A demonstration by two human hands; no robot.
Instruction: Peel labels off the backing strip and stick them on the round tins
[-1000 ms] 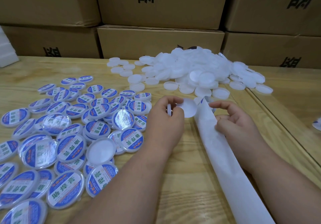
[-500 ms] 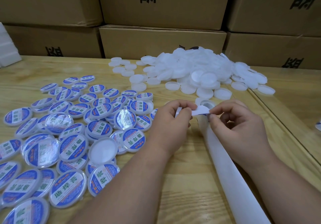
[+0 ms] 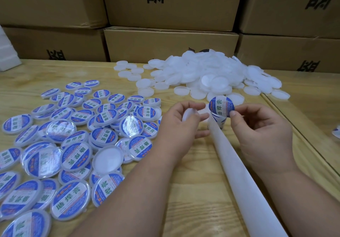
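Label (image 3: 222, 108) now off strip (image 3: 239, 165), R fingers (image 3: 232, 114) pinched.

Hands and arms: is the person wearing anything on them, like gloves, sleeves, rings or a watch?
Nothing shows. The left hand and the right hand are bare, with no gloves, and no ring can be seen on the fingers that show. Both forearms are uncovered down to the frame's edge, with no sleeve, watch or band. The nails are short and plain.
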